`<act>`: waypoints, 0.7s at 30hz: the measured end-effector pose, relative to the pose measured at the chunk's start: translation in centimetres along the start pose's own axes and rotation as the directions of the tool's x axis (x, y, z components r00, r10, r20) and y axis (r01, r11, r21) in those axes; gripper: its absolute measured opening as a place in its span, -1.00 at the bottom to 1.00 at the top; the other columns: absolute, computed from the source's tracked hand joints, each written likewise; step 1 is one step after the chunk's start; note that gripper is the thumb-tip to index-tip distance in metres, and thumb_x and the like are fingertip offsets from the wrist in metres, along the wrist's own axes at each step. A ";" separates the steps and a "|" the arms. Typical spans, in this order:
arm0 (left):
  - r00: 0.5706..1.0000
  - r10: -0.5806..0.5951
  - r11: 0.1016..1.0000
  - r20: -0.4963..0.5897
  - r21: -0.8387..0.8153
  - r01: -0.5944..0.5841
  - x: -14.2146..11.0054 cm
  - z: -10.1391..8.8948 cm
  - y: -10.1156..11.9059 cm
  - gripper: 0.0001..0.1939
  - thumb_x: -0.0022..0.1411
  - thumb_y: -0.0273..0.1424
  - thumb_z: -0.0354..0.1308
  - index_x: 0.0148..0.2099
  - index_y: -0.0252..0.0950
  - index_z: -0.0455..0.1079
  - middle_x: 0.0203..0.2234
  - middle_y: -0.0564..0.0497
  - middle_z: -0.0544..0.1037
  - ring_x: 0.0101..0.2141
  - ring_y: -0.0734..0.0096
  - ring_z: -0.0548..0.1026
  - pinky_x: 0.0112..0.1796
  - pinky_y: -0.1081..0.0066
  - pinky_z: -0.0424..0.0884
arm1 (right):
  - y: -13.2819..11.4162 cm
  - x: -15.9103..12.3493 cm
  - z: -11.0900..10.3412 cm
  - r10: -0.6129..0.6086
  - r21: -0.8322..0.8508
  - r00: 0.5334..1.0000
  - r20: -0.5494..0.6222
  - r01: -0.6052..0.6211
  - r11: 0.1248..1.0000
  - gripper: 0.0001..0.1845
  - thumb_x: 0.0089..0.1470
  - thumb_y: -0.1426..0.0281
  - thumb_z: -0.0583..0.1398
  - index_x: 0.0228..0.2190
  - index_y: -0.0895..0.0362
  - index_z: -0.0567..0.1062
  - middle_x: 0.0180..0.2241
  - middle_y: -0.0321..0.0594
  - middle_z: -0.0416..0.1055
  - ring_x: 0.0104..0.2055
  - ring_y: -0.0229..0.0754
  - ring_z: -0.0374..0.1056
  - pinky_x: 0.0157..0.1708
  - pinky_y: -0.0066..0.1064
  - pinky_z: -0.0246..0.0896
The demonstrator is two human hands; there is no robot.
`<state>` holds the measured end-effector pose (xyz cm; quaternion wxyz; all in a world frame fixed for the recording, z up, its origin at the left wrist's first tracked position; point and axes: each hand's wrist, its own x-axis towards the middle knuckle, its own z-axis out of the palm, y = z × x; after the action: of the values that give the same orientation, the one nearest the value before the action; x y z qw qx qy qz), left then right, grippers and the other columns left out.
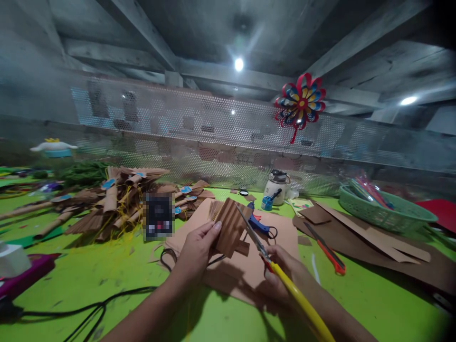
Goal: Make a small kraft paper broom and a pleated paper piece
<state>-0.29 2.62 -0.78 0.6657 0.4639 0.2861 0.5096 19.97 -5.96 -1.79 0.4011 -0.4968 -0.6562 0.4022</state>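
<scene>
A brown striped piece of kraft paper (231, 228), seemingly pleated, is pinched in my left hand (197, 251), with the thumb on its left edge. My right hand (284, 273) grips a pair of scissors (281, 275) with a yellow handle. Their blades point up and left, close to the right edge of the paper; whether they touch it I cannot tell. Beneath both hands lie flat brown paper sheets (281, 232). Just behind the blades rests a blue glue gun (259, 223).
Bundled brown paper fans (117, 204) with yellow ties are heaped at left, near a dark phone-like object (158, 216). A utility knife (326, 249), cut paper strips (370, 232) and a green basket (388, 209) sit at right. A cream jug (276, 185) stands behind. A black cable (124, 290) crosses front left.
</scene>
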 end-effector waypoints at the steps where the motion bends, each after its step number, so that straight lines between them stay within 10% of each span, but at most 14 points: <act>1: 1.000 -0.008 1.000 0.002 0.011 0.008 0.0 0.0 -0.1 -0.66 0.05 -0.23 0.27 -0.20 -0.39 0.50 -0.38 -0.08 0.60 -0.39 0.34 0.52 -0.33 0.42 0.43 | 0.1 0.1 0.2 -0.003 0.003 1.000 -0.010 0.003 1.000 -0.49 -0.01 -0.07 0.15 -0.27 0.09 0.25 -0.51 -0.39 0.15 -0.54 -0.37 0.12 -0.61 -0.57 0.09; 21: 0.999 -0.047 0.995 0.011 -0.088 0.048 -0.5 0.6 0.3 -0.69 0.12 -0.35 0.22 -0.09 -0.39 0.46 -0.22 -0.16 0.58 -0.24 0.22 0.55 -0.20 0.34 0.46 | -0.1 -0.6 0.4 0.048 0.064 0.995 0.091 -0.054 0.997 -0.54 0.05 0.02 0.16 -0.19 0.10 0.26 -0.47 -0.35 0.15 -0.50 -0.35 0.07 -0.54 -0.52 0.07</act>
<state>-0.06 2.01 -0.35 0.6987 0.4294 0.2712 0.5037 19.69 -6.59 -1.90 0.3770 -0.4812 -0.6470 0.4557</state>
